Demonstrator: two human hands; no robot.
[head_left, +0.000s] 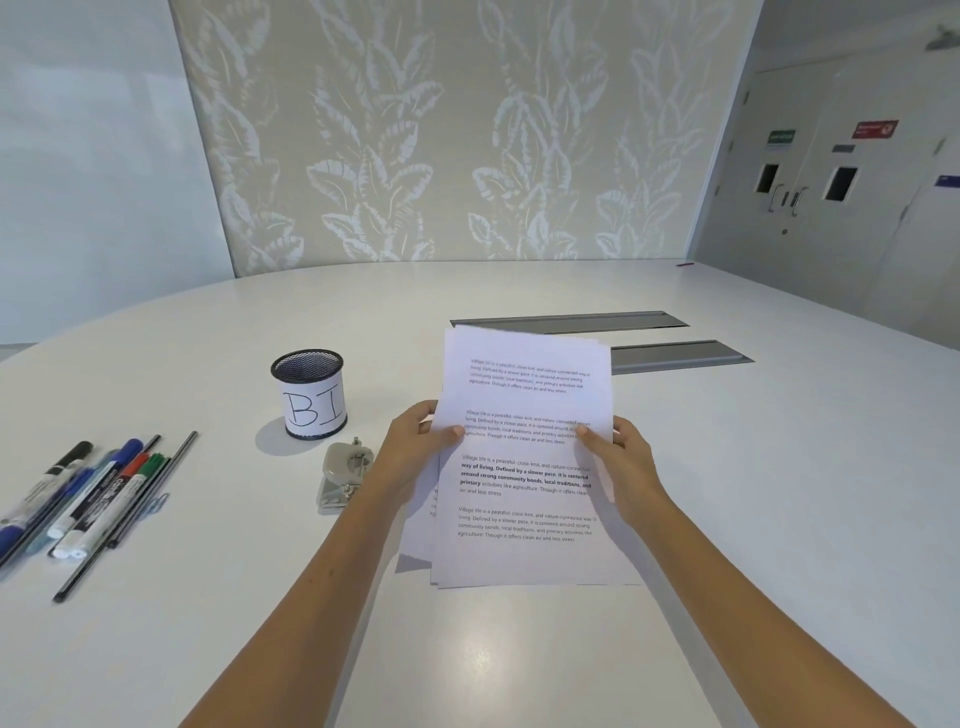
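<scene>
A small stack of printed white sheets (524, 499) stands tilted above the white table (779, 493), its lower edge near the surface. My left hand (415, 447) grips the stack's left edge, thumb on the front page. My right hand (623, 460) grips the right edge the same way, thumb on the text. The sheets are slightly fanned at the lower left.
A black mesh pen cup (310, 393) labelled "BI" stands left of the papers. A grey hole punch (343, 475) lies just left of my left wrist. Several markers and pens (88, 499) and a paper clip (158, 503) lie at the far left. Two grey cable hatches (670, 356) sit behind the papers.
</scene>
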